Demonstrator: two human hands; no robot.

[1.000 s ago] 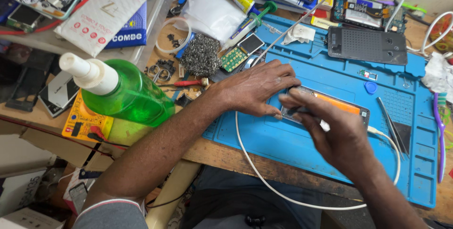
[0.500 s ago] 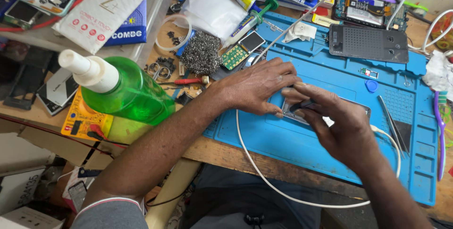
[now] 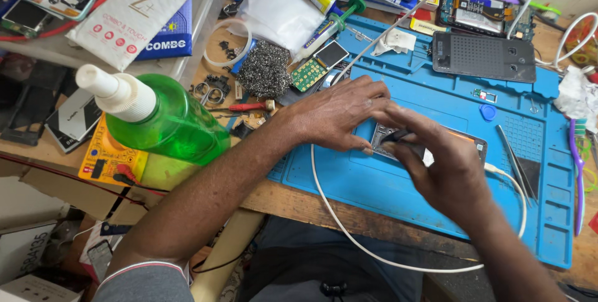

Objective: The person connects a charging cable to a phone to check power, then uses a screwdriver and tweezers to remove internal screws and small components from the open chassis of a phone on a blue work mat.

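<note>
An opened phone lies flat on a blue work mat. My left hand rests on the phone's left end, fingers spread and pressing down. My right hand covers the phone's middle and pinches a thin dark tool, whose tip points at the phone's left part. A white cable runs from the phone's right end in a loop off the front of the table.
A green spray bottle stands at the left over a yellow meter. Steel wool, a green-tipped syringe, a black phone back, tweezers and a purple toothbrush surround the mat.
My right hand has crept slightly left over the phone and hides more of its orange edge. The left hand stays pressed in place.
</note>
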